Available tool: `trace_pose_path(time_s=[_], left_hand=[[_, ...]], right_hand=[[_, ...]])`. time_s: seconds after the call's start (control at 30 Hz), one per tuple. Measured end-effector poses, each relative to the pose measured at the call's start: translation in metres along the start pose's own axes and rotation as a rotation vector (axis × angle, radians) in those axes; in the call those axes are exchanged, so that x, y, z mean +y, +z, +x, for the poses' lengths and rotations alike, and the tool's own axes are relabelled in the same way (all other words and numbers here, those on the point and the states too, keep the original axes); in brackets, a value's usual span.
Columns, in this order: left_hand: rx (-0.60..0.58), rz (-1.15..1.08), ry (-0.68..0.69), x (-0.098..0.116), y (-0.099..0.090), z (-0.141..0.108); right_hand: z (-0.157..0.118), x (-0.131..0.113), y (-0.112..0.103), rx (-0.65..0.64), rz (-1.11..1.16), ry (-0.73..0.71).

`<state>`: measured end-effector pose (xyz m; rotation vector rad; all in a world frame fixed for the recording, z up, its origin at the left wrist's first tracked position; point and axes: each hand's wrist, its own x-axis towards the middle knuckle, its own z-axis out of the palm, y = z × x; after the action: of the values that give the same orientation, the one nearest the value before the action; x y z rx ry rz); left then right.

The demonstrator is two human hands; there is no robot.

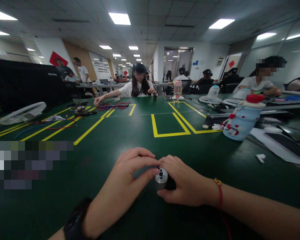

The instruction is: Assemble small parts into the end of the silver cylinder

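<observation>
A small silver metal cylinder [161,180] stands upright on the green table [110,216], its top face showing dark holes. My left hand [132,173] reaches over its top from the left, thumb and index finger pinched together at the upper edge; whatever lies between those fingertips is too small to make out. On the cylinder's right, my right hand [182,181] curls around the side, thumb near the front and fingers behind, steadying it. A black watch is on my left wrist, and a red cord circles my right wrist.
Yellow tape [172,134] marks the table. A light blue bottle [241,121] with a red top stands at the right, near white fans [211,95]. Red and blue wires [113,106] lie at the far left-centre, where a person [126,91] opposite reaches out. Small white earbuds [260,158] lie right.
</observation>
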<state>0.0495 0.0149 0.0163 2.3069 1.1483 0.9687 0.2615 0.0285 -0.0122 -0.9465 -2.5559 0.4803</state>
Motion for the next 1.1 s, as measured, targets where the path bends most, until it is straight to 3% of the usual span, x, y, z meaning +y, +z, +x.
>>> trace_pose_path(time_s=[0.3, 0.67, 0.83, 1.0, 1.1], left_hand=[[-0.116, 0.032, 0.004, 0.01, 0.006, 0.002], [-0.076, -0.127, -0.064, 0.01, -0.002, -0.008], [0.046, -0.11, -0.175, -0.018, -0.015, -0.004], [0.164, -0.157, -0.494, -0.065, -0.034, 0.003], [0.225, -0.169, -0.587, -0.086, -0.04, 0.003]], right_hand=[[0.001, 0.0, 0.001, -0.004, -0.009, -0.012], [-0.001, -0.002, -0.002, -0.004, 0.004, -0.001], [-0.001, -0.003, -0.004, -0.008, 0.022, 0.025], [-0.001, -0.003, -0.005, -0.01, 0.036, 0.03], [-0.001, -0.003, -0.006, -0.016, 0.041, 0.037]])
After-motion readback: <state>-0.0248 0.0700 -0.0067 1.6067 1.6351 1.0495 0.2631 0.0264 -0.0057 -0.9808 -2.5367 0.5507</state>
